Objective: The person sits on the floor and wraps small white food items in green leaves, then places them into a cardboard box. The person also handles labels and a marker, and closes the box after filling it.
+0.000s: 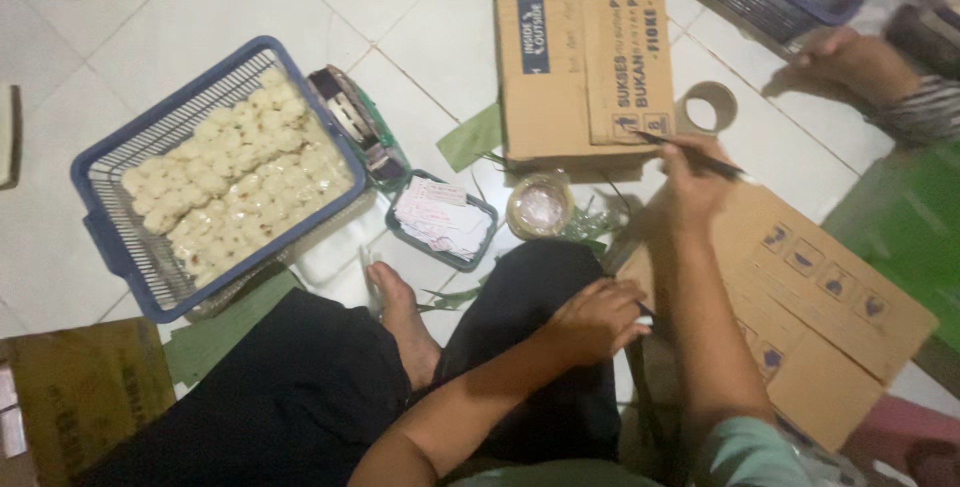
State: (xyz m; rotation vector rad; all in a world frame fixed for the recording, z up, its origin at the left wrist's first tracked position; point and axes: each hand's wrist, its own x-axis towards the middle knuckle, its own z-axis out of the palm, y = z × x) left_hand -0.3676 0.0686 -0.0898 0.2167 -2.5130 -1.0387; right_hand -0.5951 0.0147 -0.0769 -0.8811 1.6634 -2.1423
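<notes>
from my feed: right hand (690, 187) out over the floor, fingers clamped on a thin dark pen (690, 150), its tip at the near edge of the flat cardboard box (580, 47). left hand (590, 319) rests on the knee, fingers curled together at the edge of a cardboard sheet (830, 317). blue basket (110, 237) of pale round cakes sits left; tape roll (710, 107) just beyond the pen. another person's hand (850, 57) top right.

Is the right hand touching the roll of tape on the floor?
Apart. The head view shows the right hand holding a pen, with bare tile between it and the tape roll.
</notes>
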